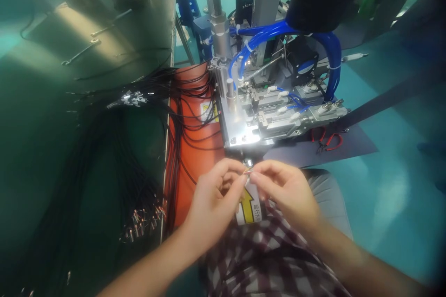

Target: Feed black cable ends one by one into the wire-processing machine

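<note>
My left hand (214, 202) and my right hand (285, 190) meet in front of a metal machine (265, 111). Both pinch a tiny metal part (248, 171) between thumb and fingertips, just below the machine's front edge. The part is too small to name exactly. Black wires (188, 116) run from the orange machine base (195, 158) toward my left hand. A yellow arrow label (248, 206) shows beneath my hands, above my checked clothing.
A large bundle of black wires with metal tips (132, 185) hangs over the green table on the left. Blue air hoses (327, 55) loop over the machine. Red-handled pliers (327, 141) lie on a dark mat to the right. The floor is teal.
</note>
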`<state>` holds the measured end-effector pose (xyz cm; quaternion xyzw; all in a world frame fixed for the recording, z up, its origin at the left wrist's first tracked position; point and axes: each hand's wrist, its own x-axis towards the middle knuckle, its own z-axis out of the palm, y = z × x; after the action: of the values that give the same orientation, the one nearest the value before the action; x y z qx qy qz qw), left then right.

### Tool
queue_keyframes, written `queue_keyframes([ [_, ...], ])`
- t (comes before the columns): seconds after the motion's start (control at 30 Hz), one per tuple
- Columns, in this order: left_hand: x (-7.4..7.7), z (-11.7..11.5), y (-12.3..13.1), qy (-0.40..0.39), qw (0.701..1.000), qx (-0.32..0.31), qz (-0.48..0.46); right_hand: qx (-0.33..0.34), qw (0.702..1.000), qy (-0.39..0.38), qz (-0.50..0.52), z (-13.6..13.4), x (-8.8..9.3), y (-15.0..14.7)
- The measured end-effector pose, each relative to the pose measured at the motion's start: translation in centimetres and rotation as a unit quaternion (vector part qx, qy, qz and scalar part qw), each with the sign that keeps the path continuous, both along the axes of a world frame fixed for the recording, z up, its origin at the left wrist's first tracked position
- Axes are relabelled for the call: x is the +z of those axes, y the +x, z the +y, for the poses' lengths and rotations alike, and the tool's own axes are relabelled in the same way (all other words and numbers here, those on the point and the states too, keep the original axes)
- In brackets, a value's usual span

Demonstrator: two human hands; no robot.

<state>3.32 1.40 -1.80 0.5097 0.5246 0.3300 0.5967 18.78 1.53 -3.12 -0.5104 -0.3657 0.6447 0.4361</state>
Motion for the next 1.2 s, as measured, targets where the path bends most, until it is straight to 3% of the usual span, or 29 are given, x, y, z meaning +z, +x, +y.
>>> queue_keyframes([
  [0.33,0.3,0.3,0.2,-0.030,0.995,0.031,-0.088,-0.002,0.988,-0.090,0.126,-0.4,0.3,-1.0],
  [0.53,0.2,0.3,0.1,-0.080,0.991,0.059,-0.093,0.010,0.996,-0.071,0.051,-0.7,0.7,-0.9],
  [0.77,-0.1,0.2,0.1,-0.089,0.987,0.102,-0.088,-0.015,0.997,0.035,-0.065,-0.8,1.0,-1.2],
  [0.97,0.2,0.6,-0.1,-0.121,0.971,0.128,-0.162,0.013,0.999,-0.033,0.018,-0.7,0.8,-2.0],
  [1.2,0.2,0.9,-0.3,-0.119,0.974,0.093,-0.166,0.004,0.999,-0.035,0.024,-0.4,1.0,-1.5],
])
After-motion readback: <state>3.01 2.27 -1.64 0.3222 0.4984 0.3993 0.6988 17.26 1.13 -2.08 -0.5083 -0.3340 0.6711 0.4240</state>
